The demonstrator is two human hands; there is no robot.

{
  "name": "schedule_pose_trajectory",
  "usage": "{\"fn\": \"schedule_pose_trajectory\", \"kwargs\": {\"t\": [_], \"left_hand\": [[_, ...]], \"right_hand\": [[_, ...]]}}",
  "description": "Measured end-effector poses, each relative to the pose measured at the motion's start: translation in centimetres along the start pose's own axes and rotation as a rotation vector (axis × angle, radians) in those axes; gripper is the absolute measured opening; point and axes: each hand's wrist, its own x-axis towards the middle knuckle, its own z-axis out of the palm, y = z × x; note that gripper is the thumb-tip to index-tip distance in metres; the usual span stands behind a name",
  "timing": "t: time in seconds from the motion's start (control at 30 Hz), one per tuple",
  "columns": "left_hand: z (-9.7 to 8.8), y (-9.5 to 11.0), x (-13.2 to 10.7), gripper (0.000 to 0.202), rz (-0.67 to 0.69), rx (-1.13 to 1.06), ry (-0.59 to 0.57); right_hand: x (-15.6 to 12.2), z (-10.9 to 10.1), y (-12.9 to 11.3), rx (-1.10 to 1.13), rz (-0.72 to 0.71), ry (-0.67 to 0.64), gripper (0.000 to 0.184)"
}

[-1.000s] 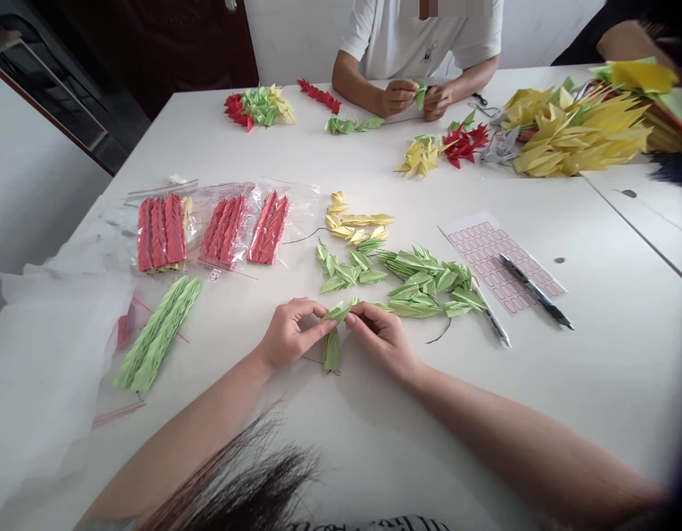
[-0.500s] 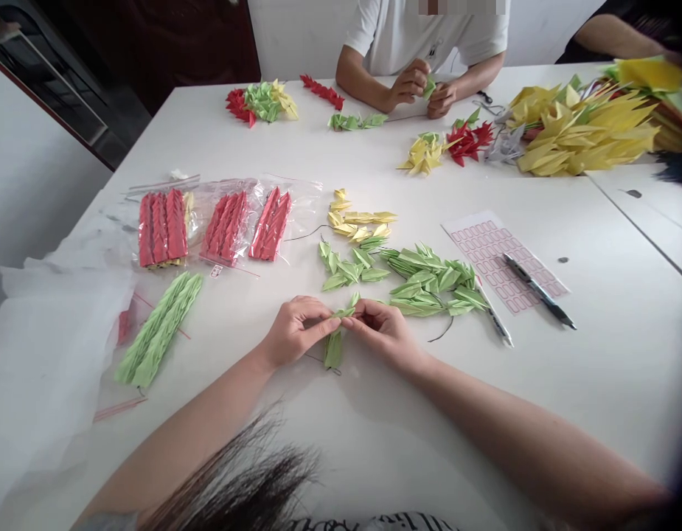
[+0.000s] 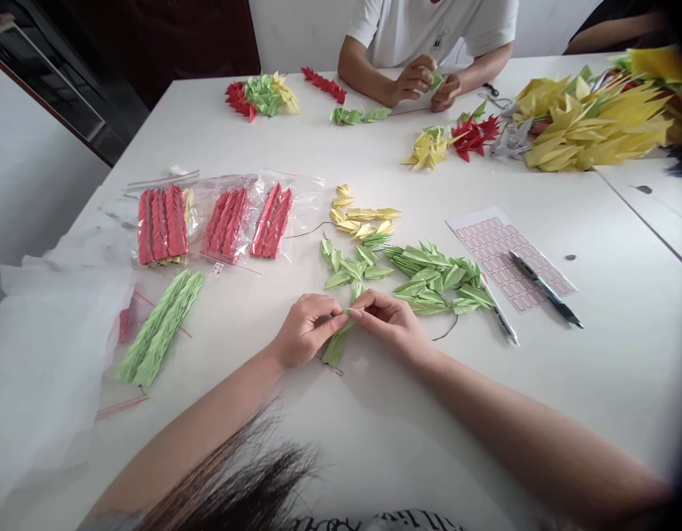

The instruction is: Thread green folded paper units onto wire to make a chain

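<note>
My left hand (image 3: pixel 306 329) and my right hand (image 3: pixel 393 323) meet at the table's near middle. Both pinch a green folded paper piece, thumbs and forefingers almost touching. A strip of green folded paper (image 3: pixel 335 349) hangs below the fingertips, with a dark thread end at its foot. Just beyond my fingers lie loose green folded paper pieces (image 3: pixel 349 267). To the right is a heap of green folded paper strands (image 3: pixel 437 276) with a dark thread. Yellow folded paper pieces (image 3: pixel 368 214) sit farther back. My fingers partly hide the pinched piece.
Clear bags with red folded paper (image 3: pixel 162 225) and a green folded bundle (image 3: pixel 161 324) lie left, beside white sheeting (image 3: pixel 47 369). At right are a label sheet (image 3: pixel 500 243), a dark pen (image 3: pixel 545 287) and a white pen (image 3: pixel 503 321). Across the table (image 3: pixel 252 147), a person handles green paper.
My hands have shifted slightly and still pinch the green folded paper; the strip beneath them is tilted more. The whole view has moved a little. Across the table, the person still handles green paper.
</note>
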Motion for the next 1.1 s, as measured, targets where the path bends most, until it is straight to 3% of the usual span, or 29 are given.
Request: {"fn": "schedule_pose_trajectory", "kwargs": {"t": [0.3,0.57,0.8,0.9,1.1], "left_hand": [[-0.01,0.14,-0.13,0.028,0.023,0.067,0.064],[0.06,-0.24,-0.17,0.028,-0.015,0.020,0.230],[-0.45,-0.54,-0.18,0.029,-0.122,-0.107,0.215],[-0.43,-0.61,-0.19,0.028,-0.094,-0.095,0.207],[-0.10,-0.32,-0.07,0.025,-0.027,0.007,0.218]], "right_hand": [[0.34,-0.76,-0.19,-0.031,0.017,-0.077,0.032],[0.13,-0.36,0.20,-0.050,0.007,0.047,0.036],[0.09,0.06,0.19,0.081,-0.001,0.002,0.036],[0.00,0.01,0.20,0.049,-0.006,-0.014,0.031],[-0.21,-0.03,0.22,-0.029,0.027,0.070,0.040]]}}
